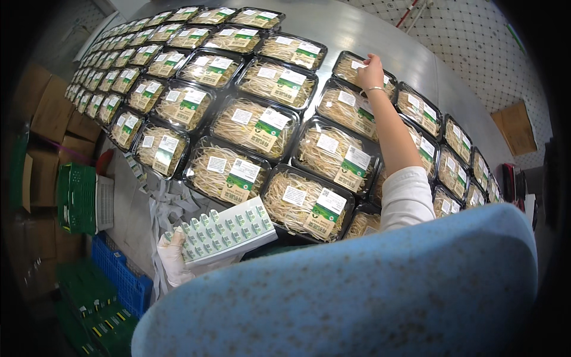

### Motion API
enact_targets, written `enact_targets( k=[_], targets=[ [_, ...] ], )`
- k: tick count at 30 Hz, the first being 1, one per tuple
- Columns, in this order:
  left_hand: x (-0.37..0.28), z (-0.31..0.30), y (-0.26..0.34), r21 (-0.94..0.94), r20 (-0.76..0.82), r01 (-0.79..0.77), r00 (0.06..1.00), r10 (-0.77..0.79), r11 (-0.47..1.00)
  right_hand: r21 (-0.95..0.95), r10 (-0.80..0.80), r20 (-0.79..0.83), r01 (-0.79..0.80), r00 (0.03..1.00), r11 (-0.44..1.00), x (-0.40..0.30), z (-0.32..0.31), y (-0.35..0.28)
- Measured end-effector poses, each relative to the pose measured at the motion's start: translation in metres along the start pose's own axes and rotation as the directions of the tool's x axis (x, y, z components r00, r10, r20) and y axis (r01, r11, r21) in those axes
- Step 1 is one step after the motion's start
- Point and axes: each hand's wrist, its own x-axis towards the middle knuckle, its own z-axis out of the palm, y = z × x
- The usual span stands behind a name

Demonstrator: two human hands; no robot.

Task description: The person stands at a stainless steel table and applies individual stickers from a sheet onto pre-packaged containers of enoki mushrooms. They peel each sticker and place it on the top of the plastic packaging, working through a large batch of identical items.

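My left hand (175, 256), in a white glove, holds a stack of sheets with small green and white stickers (225, 230) below the near edge of the packed trays. My right hand (371, 73), bare with a bracelet at the wrist, is over a black tray of bean sprouts (345, 67) in the far row. Its fingers are bent near the white label; whether they pinch anything cannot be told. Many such trays under clear film stand in rows, with white and green labels, such as the tray (308, 203) nearest me.
The trays stand on a metal table (312, 18). At left are cardboard boxes (53, 107), a green crate (76, 196), a blue crate (120, 272) and loose backing strips (160, 214). Another cardboard box (514, 127) stands at right on the patterned floor.
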Motion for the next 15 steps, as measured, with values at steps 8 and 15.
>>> enact_targets(
  k=[8,15],
  targets=[
    [-0.019,0.006,0.010,-0.095,-0.091,0.060,0.993,-0.069,0.994,-0.068,0.393,0.230,-0.388,0.890,0.919,0.002,-0.065,0.001],
    [-0.001,0.004,0.009,-0.043,-0.007,0.065,0.998,-0.065,0.997,0.436,-0.030,0.469,-0.202,0.883,0.877,-0.093,-0.067,-0.059]
  ],
)
